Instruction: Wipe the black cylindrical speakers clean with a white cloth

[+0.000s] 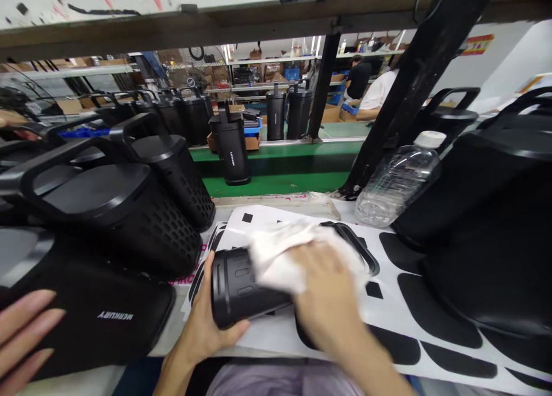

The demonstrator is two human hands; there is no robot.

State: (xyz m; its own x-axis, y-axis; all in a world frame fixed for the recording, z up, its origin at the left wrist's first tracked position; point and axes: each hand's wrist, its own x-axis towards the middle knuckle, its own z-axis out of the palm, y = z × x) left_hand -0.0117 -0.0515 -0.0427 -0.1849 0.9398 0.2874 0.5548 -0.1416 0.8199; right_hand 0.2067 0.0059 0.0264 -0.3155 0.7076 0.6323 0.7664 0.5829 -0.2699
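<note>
Reading "MERKURY" in white on the matte black case (103, 312) at left. Lying on its side on the white sticker sheet (431, 304): ribbed black speaker (235, 287), left hand (207, 327) curling around its end, right hand (328, 295) pressing a crumpled white cloth (280, 252) flat, fingers spread.

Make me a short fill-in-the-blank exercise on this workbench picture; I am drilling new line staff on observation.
1. The right hand presses a white ____ onto the speaker.
2. The left hand grips the speaker, which lies on its ____.
3. The clear bottle has a ____ cap.
4. The belt behind the bench is ____.

Missing words: cloth; side; white; green.
</note>
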